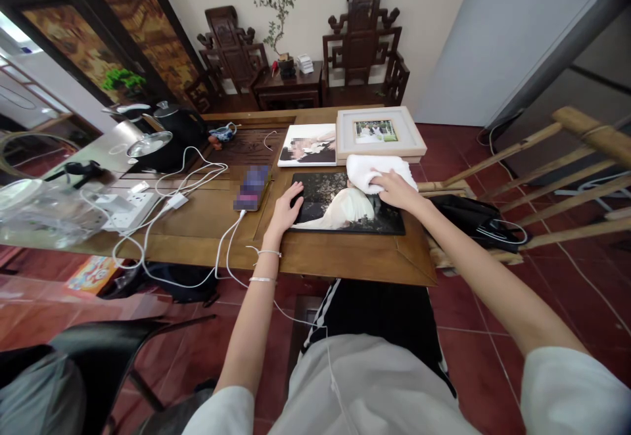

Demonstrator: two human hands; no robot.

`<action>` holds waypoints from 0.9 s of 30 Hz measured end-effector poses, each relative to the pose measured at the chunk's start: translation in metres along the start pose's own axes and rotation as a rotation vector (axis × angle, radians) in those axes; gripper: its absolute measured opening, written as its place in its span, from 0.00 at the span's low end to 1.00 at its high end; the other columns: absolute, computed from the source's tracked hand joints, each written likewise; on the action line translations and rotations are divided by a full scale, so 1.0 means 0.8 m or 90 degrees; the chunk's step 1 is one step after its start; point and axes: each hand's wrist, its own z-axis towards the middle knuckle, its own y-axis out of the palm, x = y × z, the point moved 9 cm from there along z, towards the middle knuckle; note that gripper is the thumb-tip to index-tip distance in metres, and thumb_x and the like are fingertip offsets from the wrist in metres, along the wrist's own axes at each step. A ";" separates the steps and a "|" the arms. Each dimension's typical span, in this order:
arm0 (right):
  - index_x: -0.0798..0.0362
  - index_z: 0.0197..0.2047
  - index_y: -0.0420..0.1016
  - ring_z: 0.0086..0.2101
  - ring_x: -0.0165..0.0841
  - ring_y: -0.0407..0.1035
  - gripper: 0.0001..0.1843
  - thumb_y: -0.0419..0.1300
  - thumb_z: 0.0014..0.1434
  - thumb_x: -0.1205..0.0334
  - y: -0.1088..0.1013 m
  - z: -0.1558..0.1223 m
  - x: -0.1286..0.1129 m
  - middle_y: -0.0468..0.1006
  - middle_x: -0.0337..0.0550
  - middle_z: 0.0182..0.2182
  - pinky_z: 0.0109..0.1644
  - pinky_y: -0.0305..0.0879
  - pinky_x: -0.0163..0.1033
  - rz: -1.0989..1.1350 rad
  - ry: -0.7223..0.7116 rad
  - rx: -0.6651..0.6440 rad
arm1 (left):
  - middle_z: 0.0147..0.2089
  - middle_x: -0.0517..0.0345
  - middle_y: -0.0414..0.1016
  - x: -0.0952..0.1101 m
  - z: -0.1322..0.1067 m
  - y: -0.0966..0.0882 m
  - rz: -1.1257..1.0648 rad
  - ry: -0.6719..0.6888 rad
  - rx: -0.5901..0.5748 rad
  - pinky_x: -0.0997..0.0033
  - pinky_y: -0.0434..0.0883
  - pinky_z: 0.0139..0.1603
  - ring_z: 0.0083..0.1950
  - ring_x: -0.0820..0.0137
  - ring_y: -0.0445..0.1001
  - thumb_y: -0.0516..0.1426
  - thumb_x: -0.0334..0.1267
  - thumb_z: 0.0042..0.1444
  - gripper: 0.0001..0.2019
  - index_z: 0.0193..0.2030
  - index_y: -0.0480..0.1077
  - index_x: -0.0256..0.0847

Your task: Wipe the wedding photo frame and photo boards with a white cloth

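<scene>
A dark photo panel (340, 208) with a figure in a white dress lies flat near the front edge of the wooden table. My left hand (286, 210) rests at its left edge, fingers stretched out and holding nothing. On the panel's upper right part is a folded white towel (362, 169), with my right hand (394, 188) closed over it and pressing it down. The towel and hand hide that corner of the picture. Just behind the panel lie a white-edged photo print (308, 146) and a white box frame (414, 140) holding a small photo.
A phone (252, 187) on a charging cable lies left of the panel. White cables run to a power strip (131, 211) and hang over the table edge. Kettles (180, 123) and clear plastic (54, 215) stand farther left. A bamboo rack (532, 179) stands at the right.
</scene>
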 end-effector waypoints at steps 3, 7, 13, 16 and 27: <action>0.53 0.57 0.75 0.66 0.48 0.56 0.36 0.49 0.46 0.79 0.005 -0.027 -0.021 0.71 0.54 0.62 0.65 0.51 0.64 0.010 0.004 -0.015 | 0.66 0.49 0.69 -0.001 0.000 0.001 -0.001 0.002 0.000 0.55 0.59 0.73 0.70 0.62 0.64 0.54 0.35 0.63 0.18 0.59 0.72 0.39; 0.52 0.58 0.74 0.69 0.48 0.49 0.38 0.48 0.45 0.81 0.009 -0.083 -0.071 0.65 0.51 0.66 0.68 0.43 0.69 0.030 -0.006 -0.035 | 0.66 0.49 0.69 -0.002 0.001 0.002 0.002 0.004 0.001 0.54 0.58 0.73 0.70 0.61 0.64 0.54 0.35 0.63 0.18 0.59 0.72 0.39; 0.54 0.47 0.79 0.69 0.53 0.46 0.33 0.47 0.43 0.83 0.011 -0.152 -0.158 0.64 0.50 0.67 0.65 0.42 0.77 0.059 -0.066 -0.087 | 0.66 0.50 0.70 -0.003 0.001 0.003 0.003 -0.002 -0.004 0.53 0.58 0.73 0.70 0.61 0.64 0.54 0.35 0.63 0.18 0.59 0.72 0.40; 0.54 0.48 0.80 0.69 0.55 0.46 0.34 0.48 0.42 0.84 0.015 -0.163 -0.190 0.63 0.49 0.67 0.64 0.42 0.78 0.076 -0.099 -0.128 | 0.66 0.49 0.69 -0.003 0.001 0.003 0.003 -0.002 -0.004 0.53 0.58 0.73 0.70 0.60 0.64 0.53 0.35 0.63 0.18 0.59 0.72 0.39; 0.54 0.56 0.75 0.68 0.46 0.52 0.36 0.49 0.45 0.81 0.013 -0.076 -0.145 0.69 0.59 0.62 0.67 0.46 0.67 0.104 -0.036 -0.120 | 0.66 0.48 0.70 0.000 0.000 0.001 0.002 0.004 0.000 0.54 0.59 0.73 0.70 0.61 0.65 0.54 0.36 0.63 0.18 0.59 0.72 0.38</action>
